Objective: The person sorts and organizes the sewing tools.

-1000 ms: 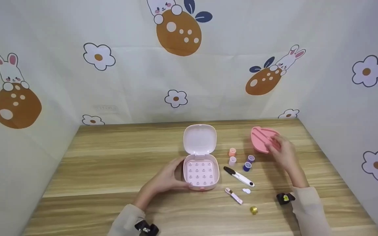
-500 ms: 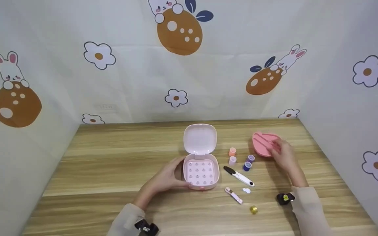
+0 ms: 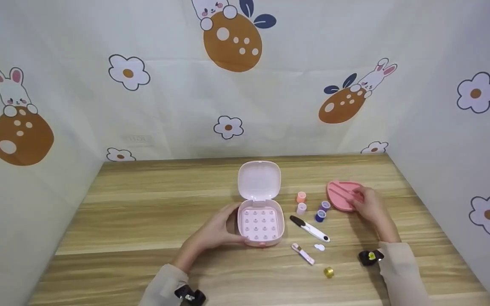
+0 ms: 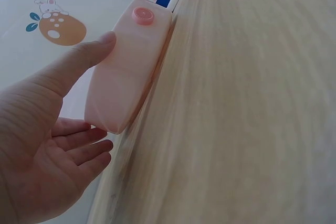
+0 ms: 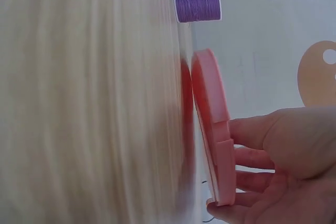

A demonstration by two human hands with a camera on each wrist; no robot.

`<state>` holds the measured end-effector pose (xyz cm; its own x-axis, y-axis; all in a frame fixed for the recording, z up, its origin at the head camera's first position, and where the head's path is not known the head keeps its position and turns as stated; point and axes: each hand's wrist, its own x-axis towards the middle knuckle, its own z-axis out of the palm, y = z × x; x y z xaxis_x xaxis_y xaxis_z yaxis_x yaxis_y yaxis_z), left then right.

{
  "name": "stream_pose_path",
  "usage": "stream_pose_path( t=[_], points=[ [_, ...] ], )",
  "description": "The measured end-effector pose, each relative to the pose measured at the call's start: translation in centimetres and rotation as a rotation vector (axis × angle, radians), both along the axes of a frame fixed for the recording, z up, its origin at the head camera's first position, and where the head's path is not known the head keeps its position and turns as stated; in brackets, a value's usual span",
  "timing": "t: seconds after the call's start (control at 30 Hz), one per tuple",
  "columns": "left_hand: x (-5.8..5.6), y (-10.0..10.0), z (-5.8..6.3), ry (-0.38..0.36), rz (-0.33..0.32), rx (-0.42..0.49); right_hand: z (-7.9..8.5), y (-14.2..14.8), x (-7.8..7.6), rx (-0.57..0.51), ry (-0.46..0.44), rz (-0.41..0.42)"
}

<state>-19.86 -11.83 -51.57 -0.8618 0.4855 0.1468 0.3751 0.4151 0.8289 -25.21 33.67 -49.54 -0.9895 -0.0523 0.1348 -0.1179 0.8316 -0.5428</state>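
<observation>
My left hand (image 3: pixel 216 229) holds a pale pink plastic box (image 3: pixel 282 223) at its left side, thumb at the front corner and fingers behind. The box's lid (image 3: pixel 259 180) is tipped back, and rows of small pegs show inside. In the left wrist view the thumb lies along the upper edge of the box (image 4: pixel 126 72). At the right, my right hand (image 3: pixel 371 206) pinches a coral-pink, leaf-shaped slotted tray (image 3: pixel 338 196) by its right side. The right wrist view shows this tray (image 5: pixel 212 93) tilted, one end low by the tabletop and the gripped end higher.
Between box and tray stand thread spools: orange (image 3: pixel 301 197), pale pink (image 3: pixel 301 208), purple (image 3: pixel 325 206) and dark blue (image 3: pixel 320 216). Nearer lie white snips (image 3: pixel 315 232) with a black end, a slim pink-white item (image 3: pixel 303 254), a white cloud-shaped piece (image 3: pixel 319 247) and a gold thimble-like ring (image 3: pixel 329 272).
My right hand has brought the coral-pink tray toward me, down in the head view, and its tilt has changed. The left hand and the box stay where they were.
</observation>
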Motion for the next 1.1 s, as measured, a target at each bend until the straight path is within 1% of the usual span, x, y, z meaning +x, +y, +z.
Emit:
stream_pose_path(
  t=[0.1,0.37,0.57,0.77,1.0,1.1],
  points=[
    [0.1,0.0,0.0,0.004,0.008,-0.001,-0.1,0.0,0.1,-0.003,-0.026,0.000],
    [0.1,-0.1,0.0,0.007,0.012,-0.006,-0.1,-0.1,0.3,0.008,-0.035,-0.018],
    [0.0,0.0,0.0,0.005,0.009,-0.009,0.1,-0.2,0.4,0.009,-0.082,-0.012],
    [0.1,0.0,0.0,0.005,0.009,-0.011,0.9,-0.2,0.5,0.025,-0.097,0.028],
    [0.0,0.0,0.0,0.008,0.005,-0.010,2.2,-0.2,0.7,0.049,-0.069,0.060],
    [0.0,0.0,0.0,0.023,0.011,-0.023,2.5,-0.3,0.9,0.037,-0.063,0.069]
  ],
)
